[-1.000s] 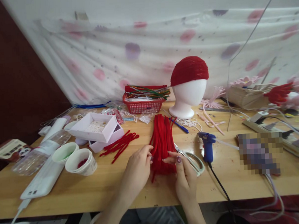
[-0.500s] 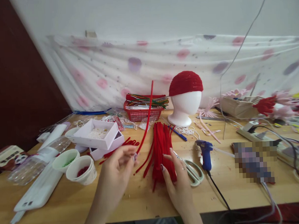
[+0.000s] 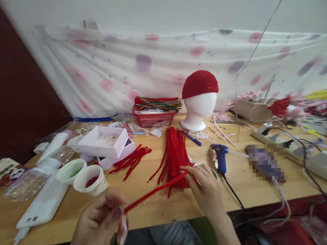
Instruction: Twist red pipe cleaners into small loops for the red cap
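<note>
Thumb and forefinger of left hand [image 3: 100, 222] are pinching red stem [image 3: 155, 190] at its near end; right hand [image 3: 207, 189] fingertips are pinching its far end, at the near edge of pile [image 3: 175, 151].

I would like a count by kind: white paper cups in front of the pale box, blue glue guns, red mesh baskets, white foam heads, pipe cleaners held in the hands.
White paper cups: 2
Blue hot-glue gun: 1
Red plastic mesh basket: 1
White foam mannequin head: 1
Red fuzzy pipe cleaner, left hand to right hand: 1
Total: 6
</note>
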The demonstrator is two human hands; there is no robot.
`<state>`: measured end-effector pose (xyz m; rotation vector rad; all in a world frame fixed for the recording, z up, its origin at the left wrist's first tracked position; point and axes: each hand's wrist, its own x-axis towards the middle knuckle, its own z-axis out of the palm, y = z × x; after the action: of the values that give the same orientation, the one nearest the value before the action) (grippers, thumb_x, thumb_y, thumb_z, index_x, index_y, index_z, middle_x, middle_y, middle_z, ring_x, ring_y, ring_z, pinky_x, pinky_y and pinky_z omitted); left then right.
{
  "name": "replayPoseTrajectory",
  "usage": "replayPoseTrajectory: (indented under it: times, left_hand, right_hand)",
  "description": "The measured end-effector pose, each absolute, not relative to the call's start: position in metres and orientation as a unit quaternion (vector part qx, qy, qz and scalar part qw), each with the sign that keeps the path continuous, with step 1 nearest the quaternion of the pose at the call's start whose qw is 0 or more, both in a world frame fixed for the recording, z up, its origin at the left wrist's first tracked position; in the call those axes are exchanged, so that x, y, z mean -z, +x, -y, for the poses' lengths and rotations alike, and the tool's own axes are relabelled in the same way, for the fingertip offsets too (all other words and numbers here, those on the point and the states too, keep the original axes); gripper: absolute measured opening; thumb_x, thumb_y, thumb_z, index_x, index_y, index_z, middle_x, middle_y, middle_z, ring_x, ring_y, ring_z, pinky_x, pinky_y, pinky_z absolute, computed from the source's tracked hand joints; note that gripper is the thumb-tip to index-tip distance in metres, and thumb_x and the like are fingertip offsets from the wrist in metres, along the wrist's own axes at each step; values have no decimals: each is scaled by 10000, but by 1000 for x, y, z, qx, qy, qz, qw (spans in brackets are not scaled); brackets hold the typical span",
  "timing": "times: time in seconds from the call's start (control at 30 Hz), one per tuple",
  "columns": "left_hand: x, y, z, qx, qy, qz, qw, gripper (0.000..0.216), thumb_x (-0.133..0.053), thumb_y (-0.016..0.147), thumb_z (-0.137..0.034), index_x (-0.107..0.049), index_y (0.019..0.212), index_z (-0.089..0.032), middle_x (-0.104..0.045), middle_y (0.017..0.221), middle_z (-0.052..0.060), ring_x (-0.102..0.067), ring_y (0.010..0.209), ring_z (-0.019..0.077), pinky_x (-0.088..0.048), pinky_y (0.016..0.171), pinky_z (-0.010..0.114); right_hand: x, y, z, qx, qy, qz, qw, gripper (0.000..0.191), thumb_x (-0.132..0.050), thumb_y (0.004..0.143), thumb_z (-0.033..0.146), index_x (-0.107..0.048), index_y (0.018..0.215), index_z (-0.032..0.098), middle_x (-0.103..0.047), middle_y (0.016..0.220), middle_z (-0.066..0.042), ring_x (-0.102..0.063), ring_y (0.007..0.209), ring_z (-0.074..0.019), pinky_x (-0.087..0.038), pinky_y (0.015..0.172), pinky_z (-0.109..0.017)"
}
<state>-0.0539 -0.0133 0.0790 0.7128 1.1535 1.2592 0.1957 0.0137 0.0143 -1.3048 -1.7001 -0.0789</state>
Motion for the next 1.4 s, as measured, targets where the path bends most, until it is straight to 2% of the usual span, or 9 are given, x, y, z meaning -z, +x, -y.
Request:
replayPoseTrajectory:
  times: [0.1,0.23,0.33,0.47,0.67,0.9,1.03,1.17,1.4]
  left_hand:
    - [-67,-44,2,-604,283,-495,557,493,-960,398,-460,-708,729,-195,-625,492,-57,-563,450,82,-472,477,160]
    - [-46,-16,-2,-555,331,-479,594,444,-897,565,-480,-731,825,-161,-689,601,-15,-625,561,120,-539,601,210]
    - [-37,2,2,-509,395,-474,600,372,-805,689,-517,-700,748,-165,-672,635,2,-644,628,157,-551,621,242]
    - [-33,12,8,-467,433,-495,591,333,-687,803,-526,-667,841,-195,-724,813,40,-683,710,191,-556,587,253]
    - [-21,11,8,-463,448,-476,599,285,-633,866,-479,-635,865,-193,-618,591,-20,-587,524,130,-457,500,202]
    - [-23,3,7,-440,465,-432,635,345,-621,874,-513,-605,790,-179,-521,558,-51,-451,479,74,-368,467,173]
    - [-28,-1,5,-426,412,-383,709,324,-707,825,-479,-677,867,-159,-646,618,-2,-570,517,96,-446,497,185]
    - [-20,-8,1,-422,311,-293,800,367,-842,708,-416,-733,926,-143,-747,698,47,-685,581,124,-541,557,196]
    - [7,-8,-6,-413,205,-133,877,263,-884,669,-331,-730,796,-160,-777,680,14,-710,519,97,-519,451,104]
  right_hand:
    - [-29,191,7,12,-547,678,491,168,-563,929,198,-685,813,196,-625,628,-13,-553,609,-177,-432,570,-293]
    - [-41,169,22,-336,-526,540,565,359,-506,975,417,-592,701,202,-451,432,71,-388,338,-83,-260,357,-210]
    - [-42,155,16,-444,-479,477,587,395,-534,949,499,-588,704,194,-465,393,77,-404,325,-71,-315,394,-202]
    - [-38,149,2,-443,-463,447,623,392,-599,918,496,-592,675,189,-518,407,62,-466,373,-75,-388,456,-195]
    - [-25,149,-3,-444,-423,399,682,254,-671,892,428,-677,788,196,-609,504,47,-517,444,-75,-458,533,-187]
    - [-29,133,-2,-524,-435,454,574,229,-761,808,400,-674,825,188,-555,506,62,-453,370,-61,-353,363,-163]
    - [-28,130,-5,-520,-450,426,588,362,-744,818,410,-579,596,177,-537,471,43,-418,377,-59,-309,358,-173]
    - [-20,129,-7,-558,-435,374,599,349,-782,782,415,-583,625,175,-546,470,54,-387,373,-44,-271,357,-157]
    - [-18,111,-4,-605,-409,330,598,358,-791,767,436,-566,651,183,-562,464,68,-390,325,-27,-297,336,-143]
